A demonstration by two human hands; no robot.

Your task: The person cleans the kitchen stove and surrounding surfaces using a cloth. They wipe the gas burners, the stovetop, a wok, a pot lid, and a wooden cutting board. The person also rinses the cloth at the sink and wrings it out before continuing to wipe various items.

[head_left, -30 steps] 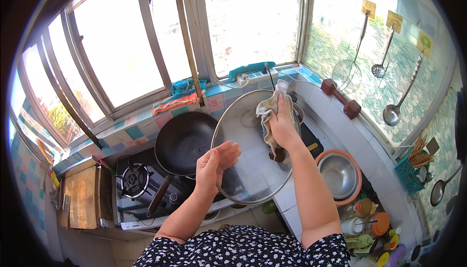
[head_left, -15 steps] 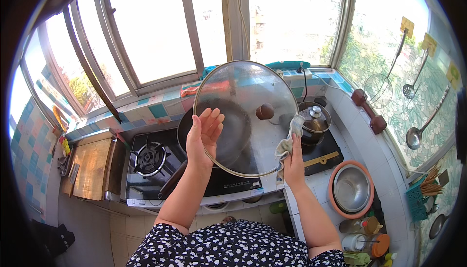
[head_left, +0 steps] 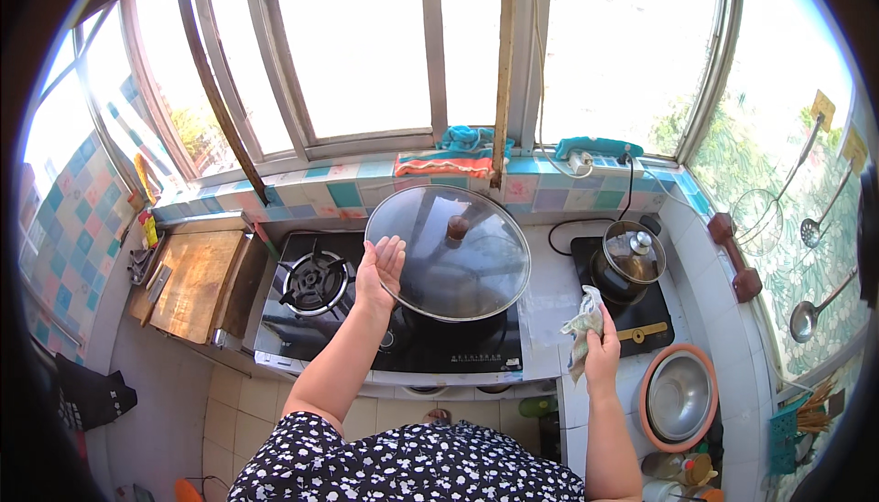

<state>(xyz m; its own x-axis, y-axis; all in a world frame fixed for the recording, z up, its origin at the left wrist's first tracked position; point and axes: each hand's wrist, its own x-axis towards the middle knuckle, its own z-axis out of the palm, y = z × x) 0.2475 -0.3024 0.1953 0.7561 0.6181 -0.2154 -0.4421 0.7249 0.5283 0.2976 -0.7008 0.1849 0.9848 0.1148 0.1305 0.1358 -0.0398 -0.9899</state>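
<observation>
A large round glass lid [head_left: 449, 278] with a brown knob lies over the left-middle of the cooktop, where the wok is hidden under it. My left hand [head_left: 380, 269] is at the lid's left rim, its fingers stretched out and held close together, palm toward the glass. Whether the rim still presses on that palm I cannot tell. To the right, apart from the lid, my right hand [head_left: 601, 348] is closed on a crumpled pale cloth [head_left: 579, 333]. Just beyond it a small dark pot [head_left: 630, 259] with a glass lid stands on a black single hob [head_left: 648, 314].
A bare gas burner [head_left: 316, 280] is left of the lid. Farther left is a wooden cutting board [head_left: 197, 296]. Metal and orange bowls [head_left: 679, 397] stand at the right, with jars nearby. Ladles [head_left: 806, 321] hang on the right window. Towels [head_left: 444, 165] lie along the sill.
The glass lid has gone down and away from me onto the cooktop area. My right hand has left its rim and moved right with the cloth. The view has shifted.
</observation>
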